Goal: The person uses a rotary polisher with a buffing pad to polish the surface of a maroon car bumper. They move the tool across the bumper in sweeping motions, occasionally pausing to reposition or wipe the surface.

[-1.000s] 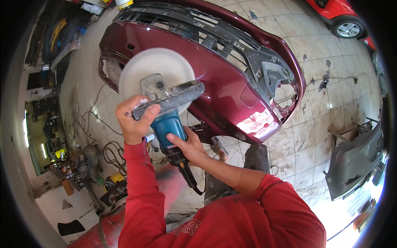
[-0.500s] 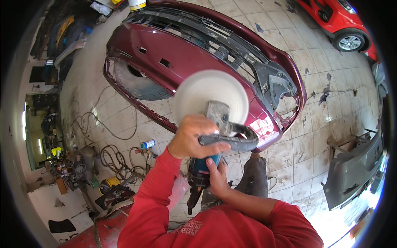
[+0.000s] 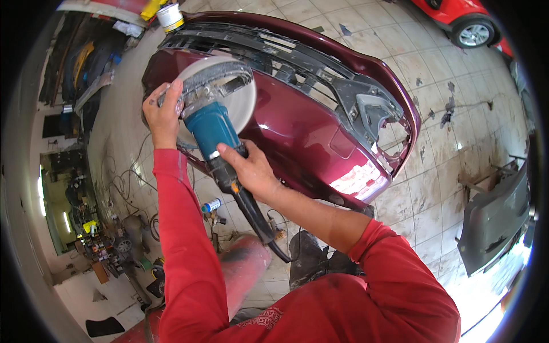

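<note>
Both my hands hold a blue and black polisher point(image 3: 214, 126) over a dark red car bumper point(image 3: 303, 134). My left hand point(image 3: 164, 117) is closed on the left end of its black loop handle point(image 3: 226, 71). Around the polisher's body, near the black grip, my right hand point(image 3: 251, 170) is wrapped with its thumb on top. The round white pad point(image 3: 247, 103) lies over the bumper's left part, its surface smeared as if spinning. Part of the bumper is hidden under the pad and tool. Toward my legs hangs the tool's black rear end with its cord.
A white can point(image 3: 170, 18) stands at the bumper's far left end. A blue and white bottle point(image 3: 211, 206) and hoses lie on the tiled floor to the left. At right is a grey bumper point(image 3: 494, 217); a red car point(image 3: 460, 20) stands at the far right.
The polisher has moved left and away from me, from the bumper's middle to its left part. It has turned, and both hands have travelled with it, still holding on.
</note>
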{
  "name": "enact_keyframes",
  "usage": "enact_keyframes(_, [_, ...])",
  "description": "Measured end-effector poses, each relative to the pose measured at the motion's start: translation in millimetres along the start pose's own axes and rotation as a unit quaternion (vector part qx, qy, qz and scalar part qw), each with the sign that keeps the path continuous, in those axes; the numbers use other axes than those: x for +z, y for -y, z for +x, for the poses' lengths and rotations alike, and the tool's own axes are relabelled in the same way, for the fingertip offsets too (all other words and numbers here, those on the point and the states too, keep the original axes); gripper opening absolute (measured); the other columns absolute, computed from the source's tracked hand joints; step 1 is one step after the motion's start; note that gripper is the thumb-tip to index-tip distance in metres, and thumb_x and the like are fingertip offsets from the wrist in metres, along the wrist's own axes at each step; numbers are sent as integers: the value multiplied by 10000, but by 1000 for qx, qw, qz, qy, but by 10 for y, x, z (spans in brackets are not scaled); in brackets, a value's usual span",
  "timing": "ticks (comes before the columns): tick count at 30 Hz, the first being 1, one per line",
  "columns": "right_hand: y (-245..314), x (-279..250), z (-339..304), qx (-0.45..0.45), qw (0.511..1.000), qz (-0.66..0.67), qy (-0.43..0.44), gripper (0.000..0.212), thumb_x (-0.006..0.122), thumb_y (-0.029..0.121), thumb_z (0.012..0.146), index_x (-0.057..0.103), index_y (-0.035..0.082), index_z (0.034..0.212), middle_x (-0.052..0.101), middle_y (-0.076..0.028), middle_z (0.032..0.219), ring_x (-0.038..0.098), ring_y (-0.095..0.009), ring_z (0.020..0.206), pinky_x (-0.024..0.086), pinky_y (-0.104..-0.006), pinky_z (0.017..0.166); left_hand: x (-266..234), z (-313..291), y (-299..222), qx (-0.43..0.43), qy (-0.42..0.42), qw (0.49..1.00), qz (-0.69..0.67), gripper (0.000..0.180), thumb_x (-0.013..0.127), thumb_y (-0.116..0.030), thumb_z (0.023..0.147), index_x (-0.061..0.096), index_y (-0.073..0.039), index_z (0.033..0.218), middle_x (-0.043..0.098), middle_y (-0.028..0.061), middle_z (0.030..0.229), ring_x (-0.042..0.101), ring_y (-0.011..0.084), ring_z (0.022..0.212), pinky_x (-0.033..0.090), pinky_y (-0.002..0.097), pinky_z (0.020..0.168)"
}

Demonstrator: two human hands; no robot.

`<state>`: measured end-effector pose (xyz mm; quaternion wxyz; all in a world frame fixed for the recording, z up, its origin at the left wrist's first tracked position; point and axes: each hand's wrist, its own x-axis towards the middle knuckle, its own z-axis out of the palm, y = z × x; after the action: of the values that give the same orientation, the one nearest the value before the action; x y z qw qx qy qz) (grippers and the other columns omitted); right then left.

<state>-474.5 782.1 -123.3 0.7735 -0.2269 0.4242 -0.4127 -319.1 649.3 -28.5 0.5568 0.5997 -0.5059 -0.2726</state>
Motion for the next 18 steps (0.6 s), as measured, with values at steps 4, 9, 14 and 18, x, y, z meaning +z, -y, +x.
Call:
enact_keyframes(4, [-182, -245, -469, 36, 997, 64, -28, 871, 781, 556, 939, 510, -88, 1459, 705, -208, 1182, 696, -222, 1027, 576, -359, 880, 99, -441, -79, 23, 144, 986, 76, 328, 879, -266, 895, 734, 27, 911, 699, 9, 796, 604, 74, 680, 472, 250, 601])
enact_keyframes(9, [-304, -662, -1068, 94, 978, 165, -86, 826, 753, 557, 960, 523, -80, 1433, 698, -211, 1206, 713, -219, 1026, 601, -355, 846, 689, -1065, -442, 96, 325, 934, 117, 384, 900, -312, 843, 715, 24, 874, 671, 30, 741, 614, 120, 667, 499, 287, 628])
enact_keyframes(14, [-466, -933, -1520, 94, 961, 241, -93, 686, 702, 503, 1014, 547, -54, 1383, 697, -148, 1140, 721, -189, 959, 613, -330, 803, 1044, -1403, -626, 61, 465, 875, 117, 453, 1010, -291, 701, 746, 15, 906, 737, 94, 786, 699, 147, 714, 550, 304, 680])
enact_keyframes(18, [-584, -1139, -1669, 121, 966, 219, -70, 735, 676, 532, 1030, 529, -73, 1420, 693, -154, 1158, 719, -192, 1010, 604, -322, 834, 1166, -1570, -567, 136, 517, 839, 102, 521, 1024, -212, 652, 785, 19, 1054, 790, 158, 902, 768, 241, 786, 568, 325, 716])
